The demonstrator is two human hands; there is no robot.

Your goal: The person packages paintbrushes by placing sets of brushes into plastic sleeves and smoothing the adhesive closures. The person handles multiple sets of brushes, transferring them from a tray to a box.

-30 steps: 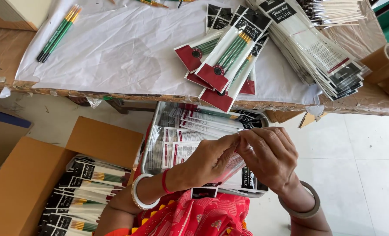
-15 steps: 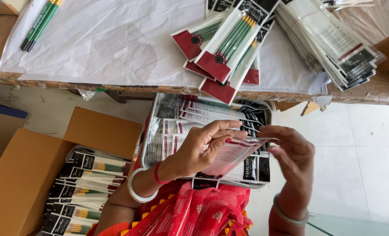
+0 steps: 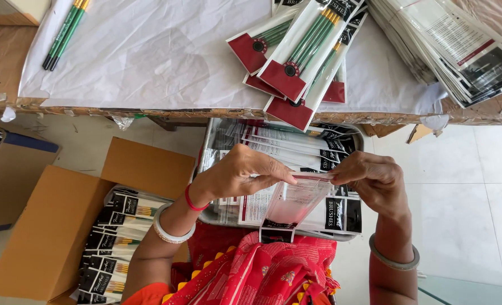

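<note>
Both hands now pinch the clear plastic sleeve (image 3: 296, 200) at its top edge. The left hand (image 3: 245, 172) has shifted onto its mouth; the right hand (image 3: 372, 181) has risen.

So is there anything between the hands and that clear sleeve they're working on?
Nothing visible. Both hands already grip the clear sleeve at its top edge: left hand from one side, right hand from the other. It hangs over the tray of packets, with nothing between fingers and plastic.

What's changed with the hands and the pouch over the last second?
The left hand and right hand drew apart from their close huddle, stretching the clear pouch by its top edge. Both kept their grip. The tray of packets and the cardboard box stayed put.
</note>
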